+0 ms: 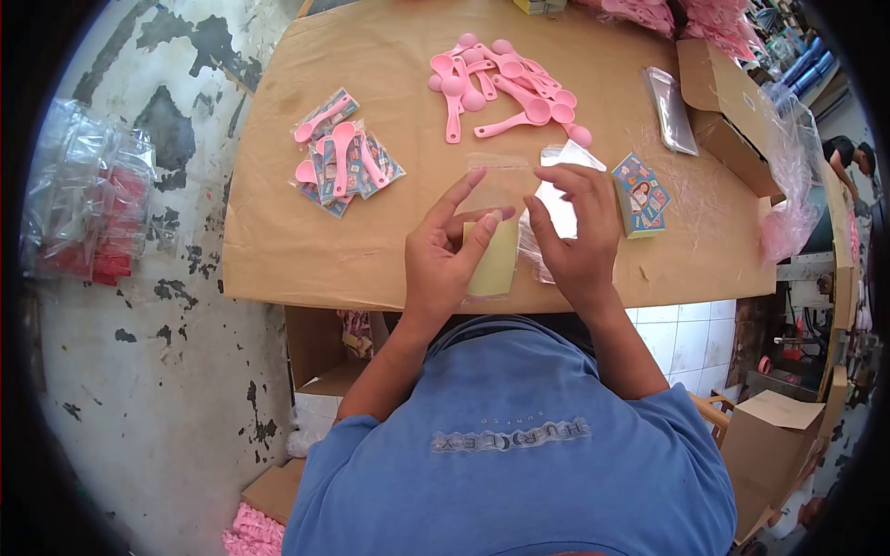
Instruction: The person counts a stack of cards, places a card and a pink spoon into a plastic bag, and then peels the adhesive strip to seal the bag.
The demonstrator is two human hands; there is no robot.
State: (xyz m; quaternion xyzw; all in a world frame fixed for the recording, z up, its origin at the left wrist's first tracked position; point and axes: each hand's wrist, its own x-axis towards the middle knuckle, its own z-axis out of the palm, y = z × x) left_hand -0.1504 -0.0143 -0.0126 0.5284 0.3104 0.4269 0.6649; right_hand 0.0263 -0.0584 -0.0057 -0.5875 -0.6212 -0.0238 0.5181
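Observation:
My left hand [441, 252] holds a clear plastic bag with a pale yellow-green card [496, 261] inside, its thumb over the card's upper edge. The bag's clear top part sticks out beyond the card. My right hand [582, 230] is just to the right, its fingers curved and apart with nothing visible between them. Partly under that hand lies a stack of clear plastic bags [559, 211]. Beside it, on the right, stands a small pile of blue printed cards [642, 195].
Loose pink measuring spoons [501, 83] lie at the table's far middle. Bagged spoons with cards [343, 162] are piled on the left. A clear packet [669, 111] and an open cardboard box [728, 111] sit to the right. Another person [844, 153] shows at the far right.

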